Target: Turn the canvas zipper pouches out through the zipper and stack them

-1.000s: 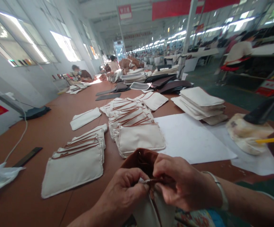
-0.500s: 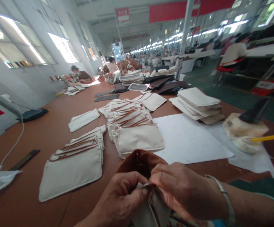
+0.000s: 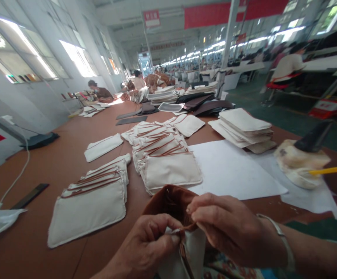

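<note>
A brown bag piece (image 3: 159, 202) with an open mouth stands at the table's near edge, close to my body. Off-white cloth (image 3: 196, 248) with a brown-edged slit hangs from its near side. My left hand (image 3: 146, 242) pinches the cloth and the brown rim between thumb and forefinger. Just to the right, my right hand (image 3: 235, 226) has its thumb and fingers closed on the bag's brown rim; its fingertips are partly hidden. Beyond the bag lies a pile of off-white cloth pockets (image 3: 171, 170) with brown edging, and another such stack (image 3: 89, 213) is at the left.
White paper (image 3: 235, 170) lies right of the pockets, with stacked off-white panels (image 3: 244, 120) behind. A stained pot (image 3: 299, 159) with a black brush-like object and a yellow stick stands at right. A dark strip (image 3: 30, 197) lies at left. Co-workers sit farther off.
My right hand has moved slightly right and up along the rim, away from the left fingers, and its fingers have loosened a little. My left hand keeps its pinch.
</note>
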The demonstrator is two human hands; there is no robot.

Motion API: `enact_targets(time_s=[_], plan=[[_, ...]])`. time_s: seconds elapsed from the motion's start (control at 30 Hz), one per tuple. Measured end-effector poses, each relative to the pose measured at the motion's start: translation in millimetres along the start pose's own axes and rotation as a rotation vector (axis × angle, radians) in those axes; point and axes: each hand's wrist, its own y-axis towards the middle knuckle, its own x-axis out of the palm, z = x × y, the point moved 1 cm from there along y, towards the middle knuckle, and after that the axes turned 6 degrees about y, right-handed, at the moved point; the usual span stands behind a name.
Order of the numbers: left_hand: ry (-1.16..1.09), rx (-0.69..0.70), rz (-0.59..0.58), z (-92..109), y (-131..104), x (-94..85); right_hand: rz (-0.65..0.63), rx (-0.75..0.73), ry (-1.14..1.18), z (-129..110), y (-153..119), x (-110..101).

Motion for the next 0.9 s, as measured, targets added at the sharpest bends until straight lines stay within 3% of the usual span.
enact_targets(time_s=[0.07, 0.2, 0.4, 0.5, 0.6, 0.67, 0.73, 0.8, 0.9], plan=[[0.005, 0.011, -0.005, -0.3, 0.5, 0.5, -0.041, -0.108, -0.16, -7.0, -2.4, 1.9], [0.068, 0.086, 0.004, 4.3, -1.8, 4.4, -0.12, -0.132, -0.302, -13.4, -6.2, 7.8], [0.179, 0.164, 0.028, 6.1, -3.9, 10.6, -0.252, -0.114, -0.294, -14.6, -3.8, 10.7], [0.233, 0.168, 0.0, 5.3, -3.0, 11.8, -0.206, -0.114, -0.229, -9.6, -0.3, 11.9], [0.259, 0.142, 0.015, 7.6, -3.7, 9.9, -0.134, 0.094, 0.006, -1.1, 4.9, 9.0], [0.286, 0.133, 0.019, 10.7, -5.0, 8.0, -0.167, 0.374, 0.28, 5.2, 8.0, 5.4], [0.302, 0.115, 0.006, 13.1, -5.7, 6.6, -0.235, 0.556, 0.54, 9.1, 10.4, 1.6], [0.282, 0.079, 0.003, 13.1, -4.7, 5.9, -0.272, 0.608, 0.692, 10.6, 12.4, -1.9], [0.238, 0.054, 0.042, 9.9, -0.7, 5.4, -0.265, 0.61, 0.649, 9.4, 13.8, -3.7]])
